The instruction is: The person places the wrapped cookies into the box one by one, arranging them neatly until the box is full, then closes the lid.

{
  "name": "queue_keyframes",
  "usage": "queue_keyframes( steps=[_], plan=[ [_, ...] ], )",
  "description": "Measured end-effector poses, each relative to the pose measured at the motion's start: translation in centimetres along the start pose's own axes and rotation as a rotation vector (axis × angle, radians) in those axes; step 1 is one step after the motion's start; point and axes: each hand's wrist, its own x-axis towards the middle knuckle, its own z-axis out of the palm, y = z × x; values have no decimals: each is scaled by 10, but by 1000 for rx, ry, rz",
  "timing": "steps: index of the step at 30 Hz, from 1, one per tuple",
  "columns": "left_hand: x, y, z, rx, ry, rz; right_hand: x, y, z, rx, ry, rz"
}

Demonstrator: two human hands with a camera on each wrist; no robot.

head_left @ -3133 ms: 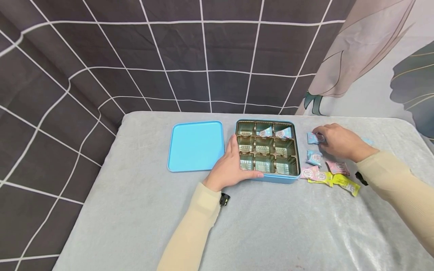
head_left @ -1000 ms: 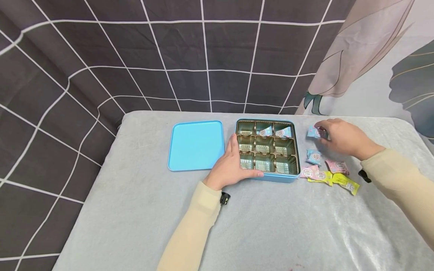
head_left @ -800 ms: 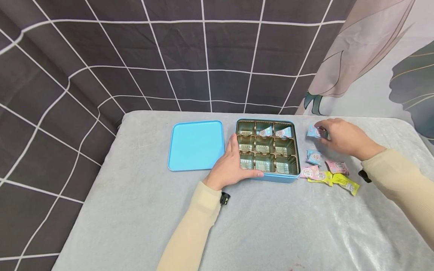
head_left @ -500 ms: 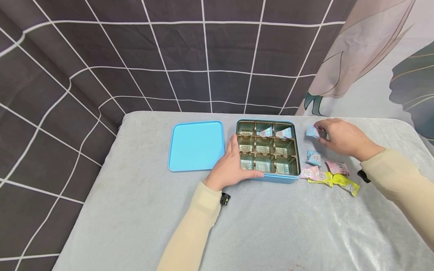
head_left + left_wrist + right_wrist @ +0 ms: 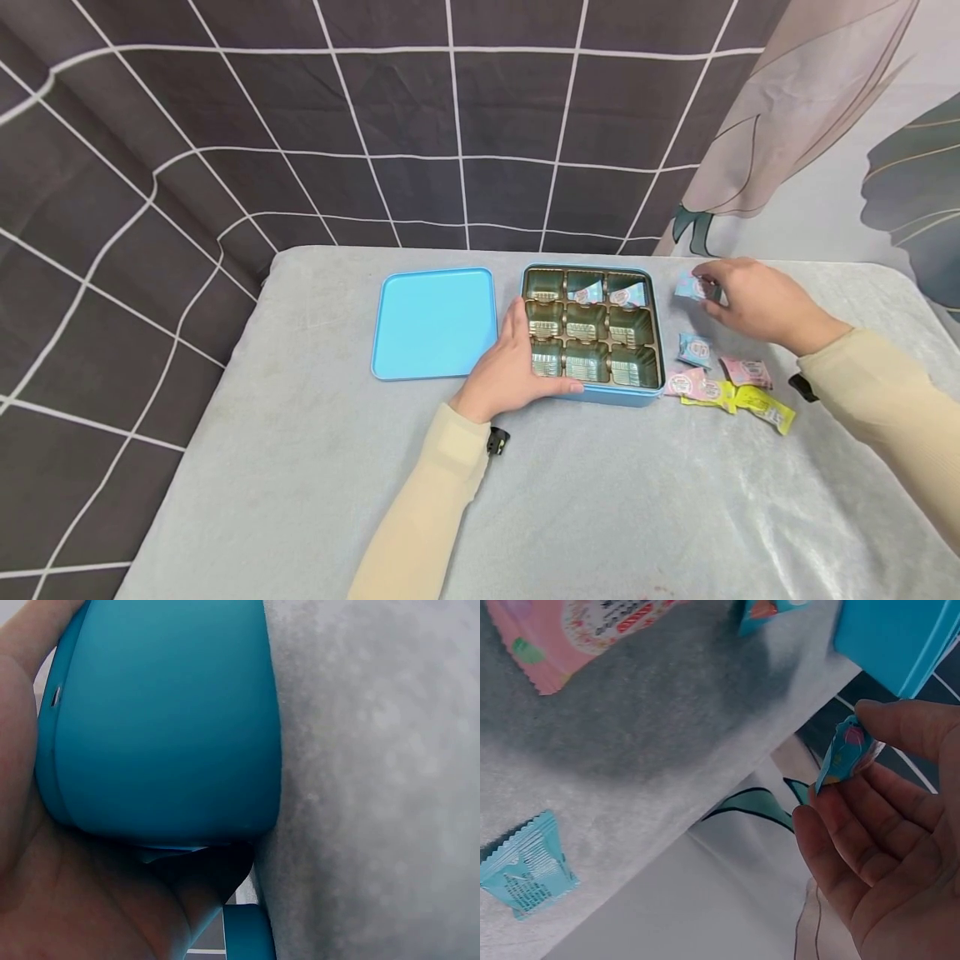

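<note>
My left hand [image 5: 510,371] lies round the near left corner of a blue tin [image 5: 618,395], fingers straight along its left side and thumb along its front. The left wrist view shows the palm against the tin's wall [image 5: 165,720]. Inside the tin is a gold tray of small compartments; two of the back ones hold blue wrapped candies [image 5: 627,294]. To the right of the tin, my right hand [image 5: 765,302] pinches another blue wrapped candy [image 5: 846,754] between thumb and fingers, above the cloth.
A blue lid [image 5: 433,323] lies left of the tin. Right of the tin lie a blue candy [image 5: 694,350], pink candies [image 5: 746,371] and yellow candies [image 5: 767,407]. Another blue candy [image 5: 532,866] shows in the right wrist view. Grey cloth [image 5: 315,467] covers the table.
My right hand has raised the blue candy from the cloth since about three seconds ago and now shifts it slightly left. The left hand and tin stay in place.
</note>
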Motion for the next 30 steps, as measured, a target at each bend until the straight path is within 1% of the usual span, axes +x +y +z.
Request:
queue_keyframes(
  steps=[8, 17, 22, 30],
  plan=[
    [-1, 0, 1, 2, 2, 0, 1, -4, -5, 3, 11, 9],
    [-1, 1, 0, 5, 5, 0, 2, -11, -9, 2, 69, -35],
    [-1, 1, 0, 1, -5, -2, 4, -14, -10, 1, 76, -40],
    [-1, 1, 0, 2, 0, -4, 6, -20, -11, 0, 93, -50]
  ],
)
